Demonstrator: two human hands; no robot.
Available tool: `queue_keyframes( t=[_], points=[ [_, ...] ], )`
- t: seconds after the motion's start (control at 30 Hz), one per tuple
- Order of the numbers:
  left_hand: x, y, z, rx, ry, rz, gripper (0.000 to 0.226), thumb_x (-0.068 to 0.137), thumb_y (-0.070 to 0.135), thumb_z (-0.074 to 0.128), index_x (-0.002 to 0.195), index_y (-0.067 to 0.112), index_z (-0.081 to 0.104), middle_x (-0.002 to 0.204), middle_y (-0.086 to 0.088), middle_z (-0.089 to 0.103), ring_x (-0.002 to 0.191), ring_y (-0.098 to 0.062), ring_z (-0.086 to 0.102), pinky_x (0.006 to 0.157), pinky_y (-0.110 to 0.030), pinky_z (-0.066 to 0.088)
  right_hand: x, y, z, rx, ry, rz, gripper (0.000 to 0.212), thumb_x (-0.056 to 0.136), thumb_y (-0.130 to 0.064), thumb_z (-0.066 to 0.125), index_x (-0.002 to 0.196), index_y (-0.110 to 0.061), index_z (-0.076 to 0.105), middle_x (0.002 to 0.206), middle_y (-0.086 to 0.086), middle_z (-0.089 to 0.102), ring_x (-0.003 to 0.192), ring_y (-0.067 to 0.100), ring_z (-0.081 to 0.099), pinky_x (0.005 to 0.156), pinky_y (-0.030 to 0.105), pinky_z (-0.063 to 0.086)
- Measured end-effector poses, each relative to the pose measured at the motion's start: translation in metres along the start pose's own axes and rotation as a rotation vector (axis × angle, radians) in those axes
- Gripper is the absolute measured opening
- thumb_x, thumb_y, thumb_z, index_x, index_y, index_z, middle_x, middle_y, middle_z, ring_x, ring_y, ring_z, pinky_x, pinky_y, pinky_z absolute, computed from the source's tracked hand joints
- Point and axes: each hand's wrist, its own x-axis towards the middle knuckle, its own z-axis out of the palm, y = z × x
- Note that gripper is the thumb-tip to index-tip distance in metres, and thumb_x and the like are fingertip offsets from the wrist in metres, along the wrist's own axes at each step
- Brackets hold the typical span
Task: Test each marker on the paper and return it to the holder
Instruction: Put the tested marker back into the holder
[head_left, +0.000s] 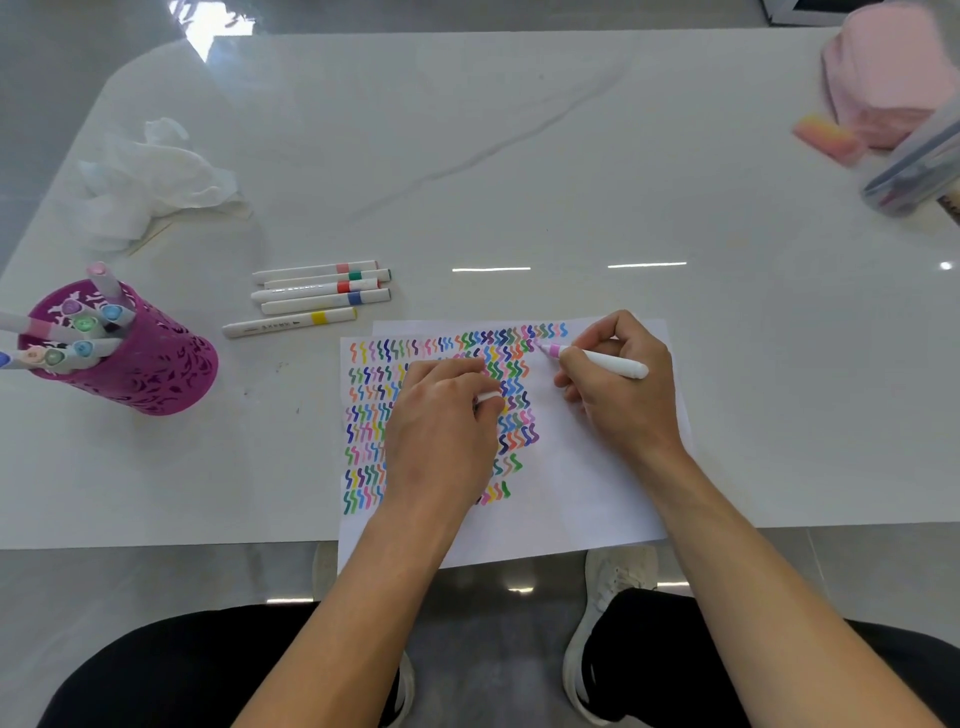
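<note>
Markers, paper and holder on bench

Hands, two. The right hand (618, 395) pinches one white marker with a pink band (613, 359), its tip on the white paper covered in coloured squiggles (597, 467). The left hand (441, 431) rests on the paper, fingers curled round one small white cap (487, 397). Five capped white markers (317, 293) lie side by side on the white marble bench (519, 156). One purple perforated holder (156, 374) stands at the left, holding at least eight markers. One crumpled white tissue (150, 182) lies behind it.

We see white paper (597, 467) rowed with zigzags — pink, blue, green, orange, purple. The holder (156, 374) is magenta with leafy cut-outs. Five white markers (311, 289) bear pink, green, red, blue, yellow bands — the held marker (613, 362) pink, cap (487, 398) white. Our table (519, 156) is white, grey-veined.
</note>
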Motion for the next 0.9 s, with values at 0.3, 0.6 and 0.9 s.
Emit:
queue_keyframes(
  t=[0.3, 0.6, 0.9],
  points=[
    [0.0, -0.001, 0.0, -0.009, 0.015, 0.002, 0.019, 0.094, 0.029, 0.07, 0.111, 0.026, 0.078, 0.125, 0.013, 0.068, 0.125, -0.006, 0.047, 0.095, -0.016, 0.028, -0.004, 0.001, -0.002, -0.025, -0.067, -0.059, 0.023, 0.086, -0.022, 0.08, 0.078, -0.023, 0.058, 0.069, 0.005, 0.073, 0.063, 0.024, 0.072, 0.058, 0.041, 0.057],
    [-0.001, -0.006, -0.001, -0.076, 0.047, 0.063, 0.019, 0.093, 0.028, 0.071, 0.111, 0.025, 0.078, 0.124, 0.009, 0.07, 0.122, -0.01, 0.052, 0.096, -0.019, 0.033, -0.011, -0.004, -0.009, 0.029, 0.021, -0.199, 0.017, 0.091, -0.014, 0.073, 0.103, -0.026, 0.067, 0.087, -0.005, 0.072, 0.078, 0.022, 0.07, 0.065, 0.039, 0.06],
    [-0.003, 0.0, -0.018, -0.381, 0.102, -0.017, 0.023, 0.092, 0.037, 0.07, 0.114, 0.032, 0.076, 0.094, 0.016, 0.068, 0.086, 0.001, 0.061, 0.071, -0.004, 0.042, -0.023, -0.027, -0.012, 0.14, -0.08, -0.156, 0.013, 0.093, -0.012, 0.072, 0.104, -0.018, 0.076, 0.09, -0.002, 0.077, 0.078, 0.018, 0.072, 0.069, 0.027, 0.06]
  ],
)
